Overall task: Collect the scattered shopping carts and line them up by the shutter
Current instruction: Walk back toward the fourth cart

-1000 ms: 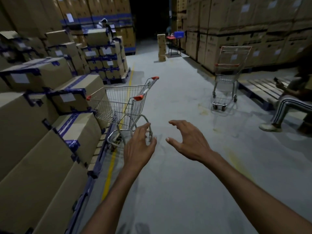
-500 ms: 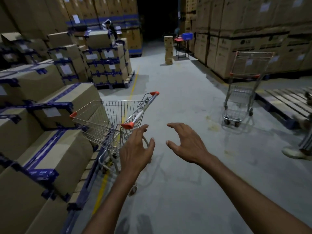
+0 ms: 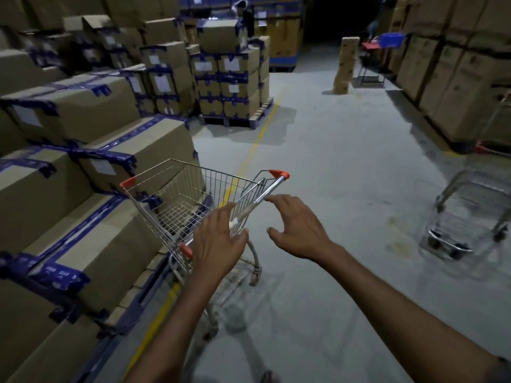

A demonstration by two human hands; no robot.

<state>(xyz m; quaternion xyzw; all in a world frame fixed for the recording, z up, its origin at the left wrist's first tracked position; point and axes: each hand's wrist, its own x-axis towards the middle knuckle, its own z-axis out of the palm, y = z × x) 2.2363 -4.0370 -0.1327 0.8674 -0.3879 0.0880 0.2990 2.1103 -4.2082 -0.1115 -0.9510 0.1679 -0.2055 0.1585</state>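
Note:
A small wire shopping cart [image 3: 182,200] with orange corner caps stands right in front of me, against the boxes on the left. Its metal handle bar [image 3: 265,193] runs diagonally from lower left to upper right. My left hand [image 3: 218,244] hovers over the lower part of the bar with spread, relaxed fingers. Just to the right of the bar, my right hand [image 3: 298,228] is spread with its fingertips almost at it; neither hand grips anything. A second cart [image 3: 470,217] stands at the right edge, partly cut off.
Taped cardboard boxes [image 3: 91,167] on pallets fill the left side. Tall box stacks [image 3: 448,78] line the right wall. A narrow carton column [image 3: 344,64] and a stand with a blue crate [image 3: 390,41] stand at the far end of the grey floor aisle.
I have walked up to the cart; it is now much closer. Both hands have reached forward to its handle bar. The second cart slid to the right edge, and the seated person left view.

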